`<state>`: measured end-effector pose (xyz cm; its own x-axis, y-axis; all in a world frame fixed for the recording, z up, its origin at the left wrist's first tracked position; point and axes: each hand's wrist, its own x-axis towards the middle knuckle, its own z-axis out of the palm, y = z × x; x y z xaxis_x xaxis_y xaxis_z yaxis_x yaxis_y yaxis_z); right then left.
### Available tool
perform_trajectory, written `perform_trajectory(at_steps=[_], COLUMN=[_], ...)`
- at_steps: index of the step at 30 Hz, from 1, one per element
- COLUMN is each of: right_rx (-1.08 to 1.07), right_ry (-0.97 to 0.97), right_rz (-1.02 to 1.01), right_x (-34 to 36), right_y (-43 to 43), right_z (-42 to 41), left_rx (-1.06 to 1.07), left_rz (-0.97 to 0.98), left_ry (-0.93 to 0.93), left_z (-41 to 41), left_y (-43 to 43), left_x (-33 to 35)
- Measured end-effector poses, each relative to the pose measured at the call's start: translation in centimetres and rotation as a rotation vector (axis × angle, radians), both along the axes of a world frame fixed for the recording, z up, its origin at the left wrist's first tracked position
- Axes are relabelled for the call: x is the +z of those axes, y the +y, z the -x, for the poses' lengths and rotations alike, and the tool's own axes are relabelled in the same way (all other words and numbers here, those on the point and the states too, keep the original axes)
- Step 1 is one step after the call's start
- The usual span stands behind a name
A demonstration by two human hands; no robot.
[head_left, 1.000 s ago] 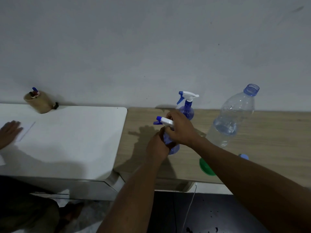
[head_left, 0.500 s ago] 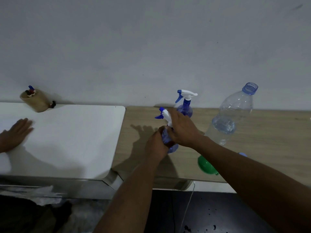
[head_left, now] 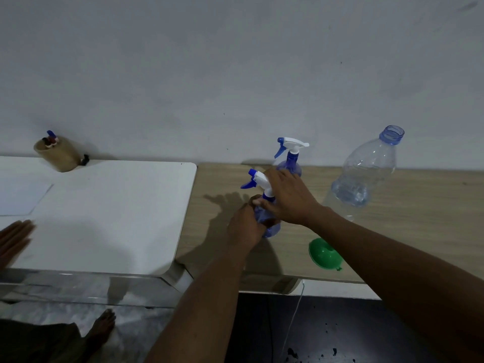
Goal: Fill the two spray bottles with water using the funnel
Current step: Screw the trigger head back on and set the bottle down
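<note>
Fingers point(head_left: 269, 177) of left hand point(head_left: 245, 226) and right hand point(head_left: 288, 199) grip a spray bottle point(head_left: 273, 229) on the wooden table point(head_left: 406, 231), grey wall point(head_left: 235, 74) behind.

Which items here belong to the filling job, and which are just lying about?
Job: near spray bottle, gripped by left hand and right hand; far spray bottle; water bottle; green funnel.
Lying about: tan cup; paper sheet; another person's hand.

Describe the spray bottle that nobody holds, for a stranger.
Find the wooden table, right of the white table. At its back edge, by the wall, stands a blue spray bottle with a white trigger. No hand holds it, unlike the nearer spray bottle, which the left hand and right hand grip.
</note>
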<state>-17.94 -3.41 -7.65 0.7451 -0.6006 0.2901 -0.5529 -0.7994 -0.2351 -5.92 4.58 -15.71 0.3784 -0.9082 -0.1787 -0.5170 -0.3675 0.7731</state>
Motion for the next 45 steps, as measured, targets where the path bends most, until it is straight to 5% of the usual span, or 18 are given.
perform_trajectory(at_steps=[36, 45], right_rx=[-0.029, -0.268], right_ry=[-0.016, -0.375], right_rz=[-0.228, -0.468], right_x=[-0.3, -1.2], right_y=[0.4, 1.6], right_z=[0.8, 1.5], left_rx=[-0.052, -0.136], left_rz=[-0.017, 0.004], left_ry=[0.033, 0.219], left_z=[0.8, -0.2], left_y=[0.2, 1.5], left_x=[0.5, 1.6])
